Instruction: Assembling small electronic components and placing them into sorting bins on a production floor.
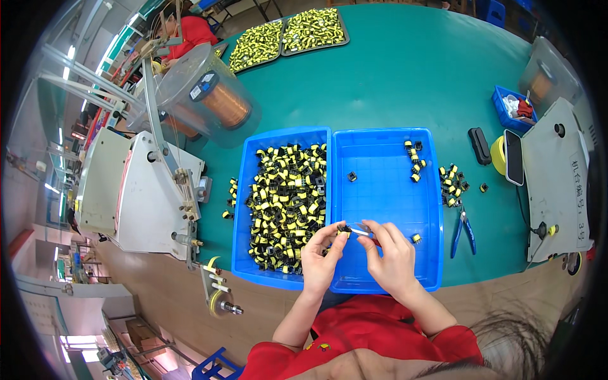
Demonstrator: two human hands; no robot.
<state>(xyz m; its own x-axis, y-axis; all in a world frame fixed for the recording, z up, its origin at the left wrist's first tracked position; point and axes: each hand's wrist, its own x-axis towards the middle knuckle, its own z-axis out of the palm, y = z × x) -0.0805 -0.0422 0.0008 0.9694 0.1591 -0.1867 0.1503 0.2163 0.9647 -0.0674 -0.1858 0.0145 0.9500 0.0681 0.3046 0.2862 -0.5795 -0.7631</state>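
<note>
Over the near edge of the two blue bins, my left hand pinches a small black-and-yellow coil bobbin between thumb and fingertips. My right hand is closed around a slim silver metal tool, whose tip reaches to the bobbin. The tool's grip is mostly hidden by my fingers, so its exact kind is unclear. Beneath my left hand, the left blue bin is heaped with similar bobbins. A few lie scattered in the right blue bin, under my right hand.
Blue-handled cutters and a pile of bobbins lie right of the bins. Beyond are a black case, a phone and a small blue box. A winding machine and copper wire spool stand left. Filled trays sit far back.
</note>
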